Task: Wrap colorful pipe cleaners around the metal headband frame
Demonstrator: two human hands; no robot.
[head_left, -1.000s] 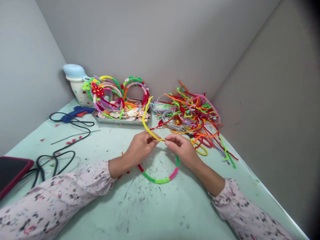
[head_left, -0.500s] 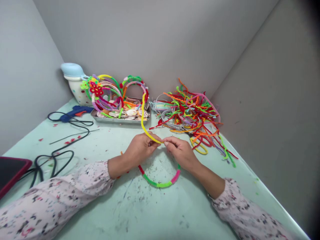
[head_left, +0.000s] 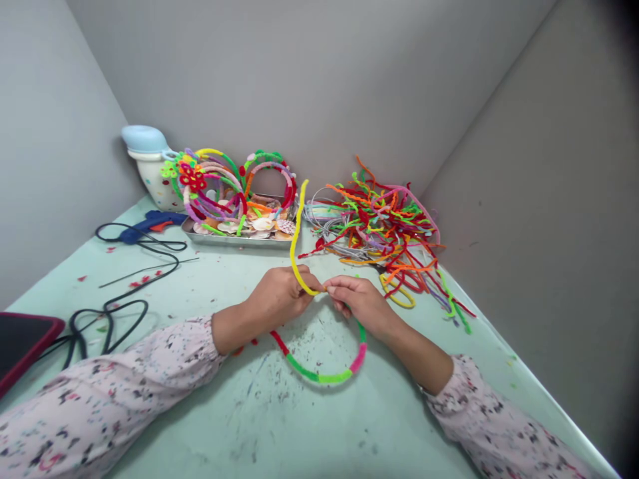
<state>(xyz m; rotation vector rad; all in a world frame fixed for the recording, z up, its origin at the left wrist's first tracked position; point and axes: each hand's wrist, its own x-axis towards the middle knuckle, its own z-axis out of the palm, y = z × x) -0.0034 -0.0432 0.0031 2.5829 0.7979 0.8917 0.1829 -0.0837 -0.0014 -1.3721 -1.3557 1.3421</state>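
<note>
My left hand [head_left: 284, 293] is closed, pinching near the lower end of a yellow fuzzy stem [head_left: 295, 243] that curves upward from the fingers. Close beside it, the thumb and forefinger of my right hand [head_left: 360, 301] pinch the stem's lower end, where a bit of orange shows. Below both hands hangs a curved band [head_left: 319, 378] wrapped in red, green and pink fuzzy sections. Its upper parts run behind the hands, so how each hand grips it is hidden.
A metal tray [head_left: 244, 243] of shells holds colourful hoops [head_left: 214, 166]. Right of it lies a tangled pile of fuzzy stems [head_left: 384, 219]. At the left are a blue glue gun [head_left: 144, 226], black cords [head_left: 107, 313], a lidded container [head_left: 152, 173] and a dark red-edged device [head_left: 30, 339].
The yellow stem's free upper end has swung right and stands more upright. The banded curve has shifted slightly down and right. Both hands remain close together, with little movement.
</note>
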